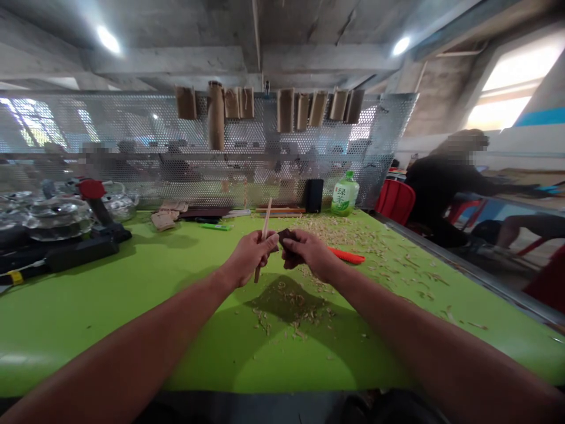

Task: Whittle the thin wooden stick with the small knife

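Note:
Near the middle of the view, my left hand point(249, 258) is closed around a thin, pale wooden stick point(267, 220), which stands up at a slight tilt and pokes out above and below the fingers. My right hand point(308, 250) pinches a small dark brown piece point(286, 235), perhaps sandpaper or a block; its exact kind I cannot make out. That piece is right beside the left fingertips and the stick. Beneath both hands, curled wood shavings point(293, 306) lie on the green tabletop point(198, 353). An orange-red handled tool point(348, 255) rests just right of my right hand, partly hidden by it.
A green tea bottle point(345, 194) and a black upright box point(314, 195) stand at the back. Left are a red-and-black power tool point(95, 197) and glass pots point(57, 218). A green cutter point(215, 227) lies behind. Another person point(445, 182) sits at the right.

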{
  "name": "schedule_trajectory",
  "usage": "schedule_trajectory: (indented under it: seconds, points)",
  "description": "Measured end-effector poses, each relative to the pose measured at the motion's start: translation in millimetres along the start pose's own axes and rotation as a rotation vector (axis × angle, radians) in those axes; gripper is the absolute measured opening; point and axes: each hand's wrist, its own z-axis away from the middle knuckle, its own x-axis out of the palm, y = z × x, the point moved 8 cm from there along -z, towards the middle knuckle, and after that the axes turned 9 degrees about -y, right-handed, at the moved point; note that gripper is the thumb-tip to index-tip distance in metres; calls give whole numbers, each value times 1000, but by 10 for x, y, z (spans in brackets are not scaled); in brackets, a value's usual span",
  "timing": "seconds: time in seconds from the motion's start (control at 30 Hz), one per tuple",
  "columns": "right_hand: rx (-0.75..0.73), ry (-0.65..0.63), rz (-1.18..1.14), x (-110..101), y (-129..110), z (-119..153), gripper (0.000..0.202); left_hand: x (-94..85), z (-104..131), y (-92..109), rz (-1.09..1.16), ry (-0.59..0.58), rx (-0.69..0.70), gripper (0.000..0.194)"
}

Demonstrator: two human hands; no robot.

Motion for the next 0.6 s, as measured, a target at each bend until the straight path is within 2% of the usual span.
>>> schedule_trajectory:
  seconds: [0.13, 0.27, 0.4, 0.5, 0.6]
  points:
    - [-190, 146, 52, -257, -231, 47, 30, 154, 29, -54, 82, -160, -80, 26]
    - [-295, 250, 196, -397, -379, 101, 29, 312, 91, -17, -78, -271, -53, 18]
    - [-287, 347, 375, -439, -420, 138, 25, 370, 132, 16, -106, -280, -64, 19]
    - [-291, 424, 389, -438, -397, 169, 24, 377, 148, 12, -92, -276, -100, 16]
    - [-255, 393, 409, -349, -332, 144, 23, 372, 157, -5, -65, -268, -120, 18]
